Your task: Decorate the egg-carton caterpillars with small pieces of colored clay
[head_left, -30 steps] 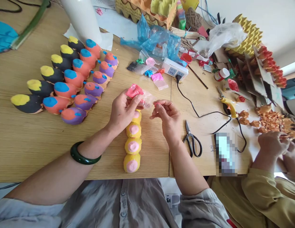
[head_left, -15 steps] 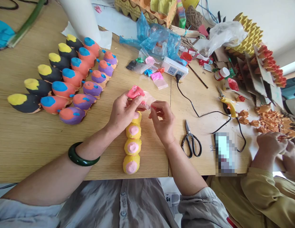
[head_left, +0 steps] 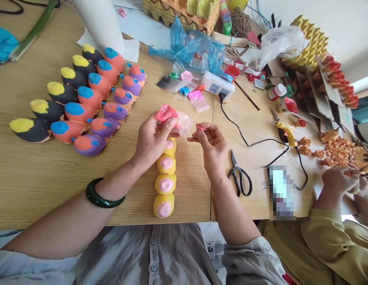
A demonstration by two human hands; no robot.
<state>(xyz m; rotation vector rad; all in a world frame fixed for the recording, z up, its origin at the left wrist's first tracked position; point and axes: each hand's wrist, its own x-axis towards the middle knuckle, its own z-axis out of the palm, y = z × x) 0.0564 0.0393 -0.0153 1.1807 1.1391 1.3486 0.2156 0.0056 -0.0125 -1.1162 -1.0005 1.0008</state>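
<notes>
My left hand (head_left: 156,138) is closed on a lump of red-pink modelling clay (head_left: 166,113) with its clear plastic bag (head_left: 185,123). To the right, apart from the bag, my right hand (head_left: 212,144) pinches a small bit of the same clay (head_left: 200,128) between thumb and fingertips. Below my left hand, a strip of yellow-painted egg-carton cups (head_left: 165,183) lies on the table, a pale pink patch on each cup. Its far end is hidden under my left hand.
Rows of painted egg-carton cups (head_left: 83,95) stand left. Scissors (head_left: 239,174), a blurred phone (head_left: 281,192) and a glue gun (head_left: 285,132) lie right. A power strip (head_left: 217,85) and clay packets (head_left: 196,95) are ahead. Another person's hands (head_left: 341,184) work at far right.
My right hand has drawn away from the bag to the right, with a small bit of clay in its fingertips. My left hand has barely shifted.
</notes>
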